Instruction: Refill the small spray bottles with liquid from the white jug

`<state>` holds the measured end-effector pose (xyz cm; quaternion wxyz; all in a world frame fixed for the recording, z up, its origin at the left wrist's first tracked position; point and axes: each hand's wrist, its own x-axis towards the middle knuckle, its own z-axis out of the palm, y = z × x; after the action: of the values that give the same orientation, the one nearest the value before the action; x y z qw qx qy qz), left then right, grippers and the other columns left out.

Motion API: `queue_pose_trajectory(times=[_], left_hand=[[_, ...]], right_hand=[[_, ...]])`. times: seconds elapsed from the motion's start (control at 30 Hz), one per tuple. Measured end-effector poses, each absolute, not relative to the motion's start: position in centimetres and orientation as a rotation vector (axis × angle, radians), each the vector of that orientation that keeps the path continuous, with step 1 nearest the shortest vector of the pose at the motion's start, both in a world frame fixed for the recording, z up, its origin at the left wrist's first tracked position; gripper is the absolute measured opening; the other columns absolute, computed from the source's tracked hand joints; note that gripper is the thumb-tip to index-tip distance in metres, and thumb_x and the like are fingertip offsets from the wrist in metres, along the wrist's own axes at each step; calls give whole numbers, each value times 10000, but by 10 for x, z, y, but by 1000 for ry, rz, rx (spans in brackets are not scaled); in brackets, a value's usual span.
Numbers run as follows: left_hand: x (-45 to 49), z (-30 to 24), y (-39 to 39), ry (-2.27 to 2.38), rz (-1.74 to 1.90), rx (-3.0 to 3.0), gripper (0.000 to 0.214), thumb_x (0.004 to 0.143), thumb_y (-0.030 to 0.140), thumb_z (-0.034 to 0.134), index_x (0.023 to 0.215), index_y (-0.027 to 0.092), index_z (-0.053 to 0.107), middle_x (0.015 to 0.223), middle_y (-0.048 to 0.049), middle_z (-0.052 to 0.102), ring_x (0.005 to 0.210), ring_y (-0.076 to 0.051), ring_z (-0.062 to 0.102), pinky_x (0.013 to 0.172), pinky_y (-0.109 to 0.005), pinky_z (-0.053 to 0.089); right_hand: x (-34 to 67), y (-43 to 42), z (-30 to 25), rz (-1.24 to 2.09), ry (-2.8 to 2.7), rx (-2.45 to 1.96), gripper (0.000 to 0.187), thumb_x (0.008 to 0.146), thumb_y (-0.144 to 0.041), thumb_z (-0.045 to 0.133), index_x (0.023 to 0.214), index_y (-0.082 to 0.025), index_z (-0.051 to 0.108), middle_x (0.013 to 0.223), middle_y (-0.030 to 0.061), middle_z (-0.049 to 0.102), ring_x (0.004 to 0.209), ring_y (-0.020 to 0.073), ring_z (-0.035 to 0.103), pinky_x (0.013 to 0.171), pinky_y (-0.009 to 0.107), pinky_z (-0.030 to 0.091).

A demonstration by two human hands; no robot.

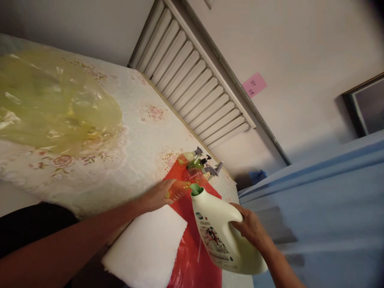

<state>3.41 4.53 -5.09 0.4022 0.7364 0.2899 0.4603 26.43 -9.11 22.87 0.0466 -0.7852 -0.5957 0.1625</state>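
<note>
My left hand [157,197] is wrapped around a small see-through ribbed bottle [179,190] that looks orange over the red sheet; its neck points right. My right hand [250,227] grips the handle of a large pale green detergent jug [217,230]. The jug leans left, and its open mouth with a green inner spout is right beside the neck of the small bottle. Whether any liquid flows between them I cannot tell. Just beyond stand or lie several bottles [196,163] with grey and black pump or trigger tops [213,170].
A red plastic sheet [192,240] lies under the bottles on a floral tablecloth [141,148]. White paper towel [147,248] is near my left forearm. A big yellow plastic bag [57,108] fills the far left. Behind are a white radiator [192,76] and, at right, a blue curtain [330,212].
</note>
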Motion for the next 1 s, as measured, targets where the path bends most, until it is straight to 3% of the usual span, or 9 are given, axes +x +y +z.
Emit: queue_pose_trajectory(times=[0.23,0.57,0.73,1.0], left_hand=[[33,-50,45,703,1173,1848,769,731,401,701,1407,433,335,1326,-71,554,1186,-378,538,988,-585,422],[33,-48,46,746,1089,1844,830,682,285,702,1414,398,329,1388,-76,520,1264,-392,487,1035,-616,380],[34,-55,47,703,1166,1854,794,715,352,698,1410,430,323,1372,-70,535,1256,-395,496,1016,-631,395],[32,-55,46,682,1156,1828,730,731,378,688,1389,382,374,1356,-66,549,1268,-381,489,1042,-601,388]], right_hand=[[264,-90,231,484,-1862,-2394,535,638,-175,511,1141,-177,697,747,2,717,642,185,635,509,217,452],[262,-87,233,470,-1860,-2397,535,638,-171,523,1145,-154,694,784,23,730,653,185,639,493,208,450],[263,-88,233,490,-1891,-2353,500,638,-164,520,1098,-171,714,795,23,733,685,197,649,492,207,452],[262,-87,234,481,-1854,-2405,520,630,-178,521,1115,-173,709,792,17,733,647,185,641,490,206,455]])
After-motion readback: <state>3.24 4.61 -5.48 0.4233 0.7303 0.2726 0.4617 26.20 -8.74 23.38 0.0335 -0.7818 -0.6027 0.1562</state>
